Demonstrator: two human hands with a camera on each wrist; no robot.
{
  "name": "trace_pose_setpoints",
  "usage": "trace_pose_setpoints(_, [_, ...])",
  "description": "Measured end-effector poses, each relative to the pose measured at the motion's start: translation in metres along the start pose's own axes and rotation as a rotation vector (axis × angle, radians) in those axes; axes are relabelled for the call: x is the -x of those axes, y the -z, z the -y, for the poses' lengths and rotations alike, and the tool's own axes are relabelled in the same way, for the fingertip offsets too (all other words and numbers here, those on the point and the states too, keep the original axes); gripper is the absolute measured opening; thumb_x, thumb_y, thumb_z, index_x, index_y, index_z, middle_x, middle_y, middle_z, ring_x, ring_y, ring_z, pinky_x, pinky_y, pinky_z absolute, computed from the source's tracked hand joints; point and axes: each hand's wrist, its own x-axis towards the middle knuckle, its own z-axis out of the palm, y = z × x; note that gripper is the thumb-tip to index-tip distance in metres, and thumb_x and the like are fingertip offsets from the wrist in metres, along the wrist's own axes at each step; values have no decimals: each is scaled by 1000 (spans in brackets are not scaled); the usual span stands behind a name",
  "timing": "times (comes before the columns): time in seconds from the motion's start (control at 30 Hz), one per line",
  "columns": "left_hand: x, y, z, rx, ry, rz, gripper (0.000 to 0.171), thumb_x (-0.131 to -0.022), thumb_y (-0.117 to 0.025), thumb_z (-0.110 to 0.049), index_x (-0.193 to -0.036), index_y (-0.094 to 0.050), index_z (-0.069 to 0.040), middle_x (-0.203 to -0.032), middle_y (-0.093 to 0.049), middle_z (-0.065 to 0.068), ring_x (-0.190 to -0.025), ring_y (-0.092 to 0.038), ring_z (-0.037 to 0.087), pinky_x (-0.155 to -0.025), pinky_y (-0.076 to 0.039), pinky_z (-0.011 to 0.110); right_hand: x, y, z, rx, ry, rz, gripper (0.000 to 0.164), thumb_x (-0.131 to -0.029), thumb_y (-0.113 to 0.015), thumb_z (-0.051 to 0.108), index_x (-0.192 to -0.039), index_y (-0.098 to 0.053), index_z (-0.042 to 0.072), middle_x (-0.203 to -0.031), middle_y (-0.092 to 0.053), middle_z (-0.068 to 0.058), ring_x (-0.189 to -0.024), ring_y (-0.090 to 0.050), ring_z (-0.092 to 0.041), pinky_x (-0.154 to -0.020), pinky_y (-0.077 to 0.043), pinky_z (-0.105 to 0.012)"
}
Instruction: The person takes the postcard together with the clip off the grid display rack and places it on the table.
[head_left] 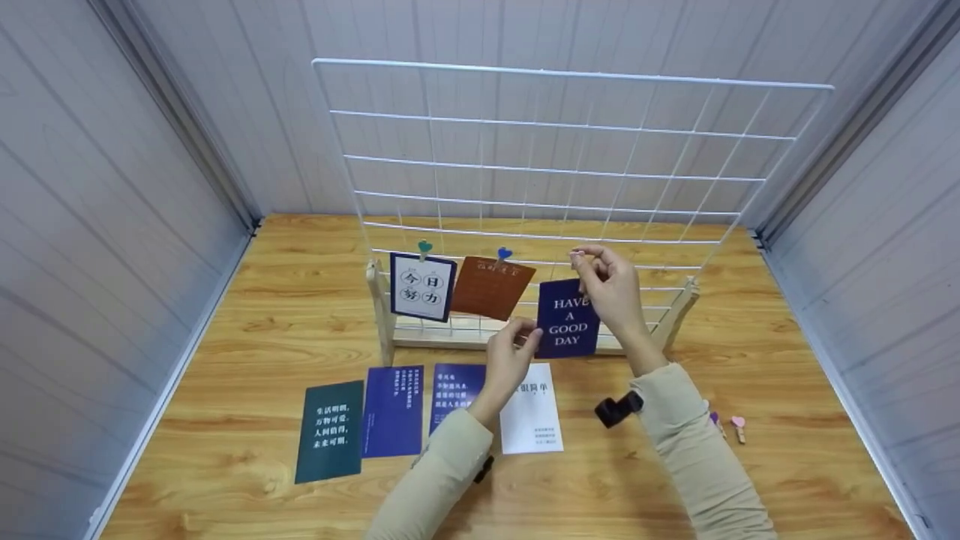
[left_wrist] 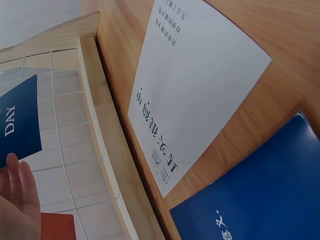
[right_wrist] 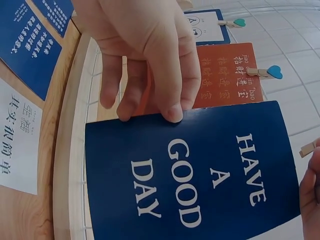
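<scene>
A dark blue card reading HAVE A GOOD DAY (head_left: 568, 334) stands upright before the lower part of the white wire grid (head_left: 573, 73). My left hand (head_left: 511, 361) pinches its left edge between thumb and fingers. Over the card's upper right corner, my right hand (head_left: 616, 292) holds a small clothespin with a pink top (head_left: 577, 255). Its wooden end (right_wrist: 307, 149) shows in the right wrist view, apart from the card. A white card (head_left: 421, 289) under a green heart clothespin (head_left: 425, 247) and an orange-brown card (head_left: 493, 289) under a blue heart clothespin (head_left: 505, 253) hang on the grid.
On the wooden table lie a green card (head_left: 330, 431), a blue card (head_left: 392, 420), another blue card (head_left: 450, 382) partly behind my left arm, and a white card (head_left: 531, 420). Loose clothespins (head_left: 739, 427) lie beside my right sleeve. A wooden stand (head_left: 381, 322) supports the grid.
</scene>
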Motion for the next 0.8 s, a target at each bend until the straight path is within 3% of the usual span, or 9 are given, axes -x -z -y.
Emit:
trace_pose_setpoints(0.2, [6, 10, -4, 22, -5, 15, 6, -83, -60, -8, -83, -62, -3, -71, -61, 1, -56, -55, 9, -51, -47, 22, 5, 3, 15, -27, -20, 6, 16, -85, -55, 0, -95, -56, -13, -55, -46, -24, -41, -41, -13, -37, -36, -18])
trace_pose_setpoints(0.37, [14, 22, -15, 64, -1, 41, 6, -83, -59, -3, -84, -62, 2, -71, -62, 8, -58, -58, 20, -52, -49, 24, 11, 8, 15, -56, -23, 13, 17, -85, -53, -2, -96, -55, -15, -60, -46, -30, -43, -42, -18, -39, -39, -21])
trace_pose_setpoints(0.57, [30, 48, -42, 89, 21, 60, 7, -82, -57, 3, -84, -59, 10, -71, -59, 18, -59, -56, 27, -53, -51, 31, 25, 18, 12, -92, -2, 53, 15, -85, -52, -4, -95, -55, -15, -58, -49, -18, -42, -42, -14, -38, -37, -21])
trace_pose_setpoints(0.67, [37, 65, -43, 92, 43, 65, 8, -82, -57, 4, -85, -58, 11, -70, -58, 19, -58, -55, 25, -52, -50, 30, 35, 26, 11, -98, -7, 81, 14, -86, -51, -5, -94, -55, -15, -63, -54, -10, -43, -43, -14, -39, -38, -21])
trace_pose_setpoints(0.8, [45, 91, -36, 62, 55, 40, 8, -81, -58, 3, -85, -59, 10, -70, -59, 19, -57, -56, 26, -51, -50, 29, 49, 40, 5, -105, -37, 92, 13, -86, -50, -7, -93, -54, -16, -58, -51, -11, -43, -42, -12, -38, -37, -19])
